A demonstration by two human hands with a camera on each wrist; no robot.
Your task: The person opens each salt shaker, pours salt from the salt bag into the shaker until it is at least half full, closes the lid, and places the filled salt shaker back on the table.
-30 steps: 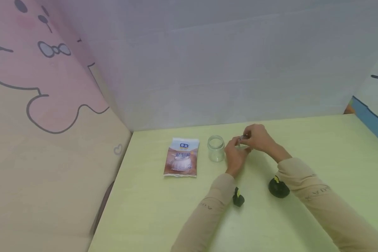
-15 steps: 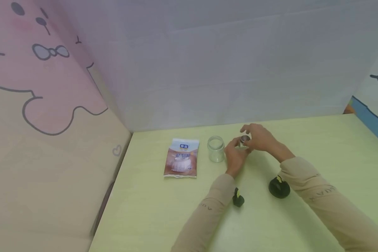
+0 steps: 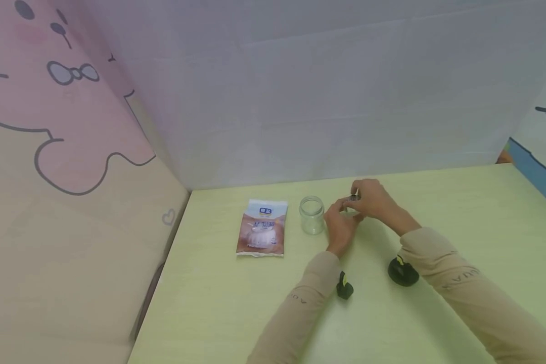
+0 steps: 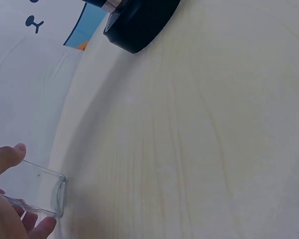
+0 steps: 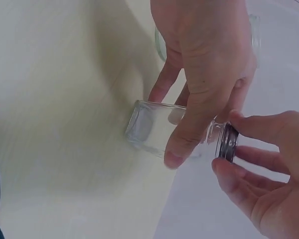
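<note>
In the right wrist view, a small clear glass shaker (image 5: pixel 152 124) with a metal cap (image 5: pixel 229 143) is between the hands. The left hand (image 3: pixel 339 227) grips the glass body, its thumb along one side. With thumb and fingertips, the right hand (image 3: pixel 374 198) pinches the cap's rim. The fingers partly cover the shaker in the head view. In the left wrist view, the glass base (image 4: pixel 60 196) shows beyond the left fingertips. Just left of the left hand stands an open, wide-mouthed glass jar (image 3: pixel 312 220).
A brown and white printed packet (image 3: pixel 262 230) lies flat left of the jar. Near the sleeves are a small black piece with yellow on it (image 3: pixel 344 289) and a larger black round piece (image 3: pixel 402 273). A pale wall (image 3: pixel 300 126) borders the table's back.
Half a second ago the right fingers were spread off the cap, its perforated top showing; now they pinch it again, as one second ago. The left hand has stayed in place.
</note>
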